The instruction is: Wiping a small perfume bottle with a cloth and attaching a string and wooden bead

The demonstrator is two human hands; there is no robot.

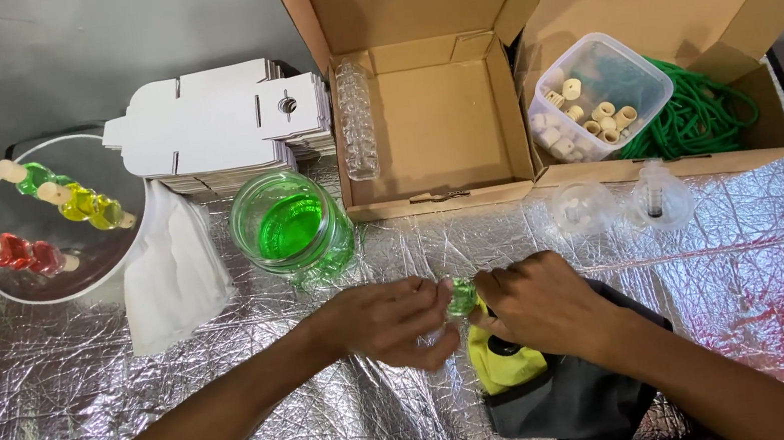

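Two cardboard boxes point(431, 134) point(694, 59), one green-filled jar point(292, 228), one glass bowl point(36, 277), two hands point(390, 321) point(539, 303).

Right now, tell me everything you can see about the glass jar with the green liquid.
The jar is clear glass, round and wide-mouthed, with no lid on. Bright green liquid fills its lower part. It stands upright on the crinkled silver foil, beside a folded white cloth and in front of a stack of flat white cardboard. Neither hand touches it; the left hand is nearest.

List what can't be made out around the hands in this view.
- Small green translucent piece, head view: mostly covered by the fingers of the left hand and right hand; shape unclear.
- Yellow object: partly under the right hand and dark cloth.
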